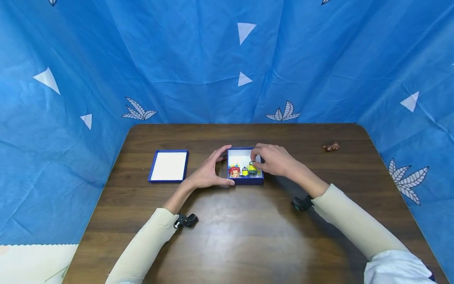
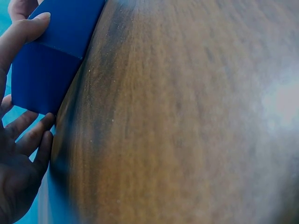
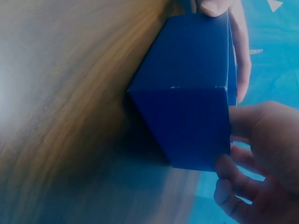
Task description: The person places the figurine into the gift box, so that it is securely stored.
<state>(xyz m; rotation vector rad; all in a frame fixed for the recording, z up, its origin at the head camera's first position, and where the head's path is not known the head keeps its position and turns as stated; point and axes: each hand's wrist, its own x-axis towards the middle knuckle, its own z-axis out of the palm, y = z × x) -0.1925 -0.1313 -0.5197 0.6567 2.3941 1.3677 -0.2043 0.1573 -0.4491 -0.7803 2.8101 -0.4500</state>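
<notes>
A blue box (image 1: 249,181) with a white inside stands on the table. My left hand (image 1: 208,173) grips its left side, thumb on the front wall and fingers toward the back; the left wrist view shows the thumb (image 2: 35,27) on the blue face. Inside the box lie a red-and-tan figure (image 1: 234,171), a small yellow minion figure (image 1: 245,171) and a larger minion figure (image 1: 252,169). My right hand (image 1: 276,158) reaches over the right edge and pinches the larger minion at its top. In the right wrist view the box wall (image 3: 182,126) hides the figures.
A blue-edged lid (image 1: 168,166), white inside, lies on the table to the left. At the far right is a small brown figure (image 1: 331,146). Blue cloth (image 1: 213,59) hangs behind and beside the wooden table (image 1: 230,244).
</notes>
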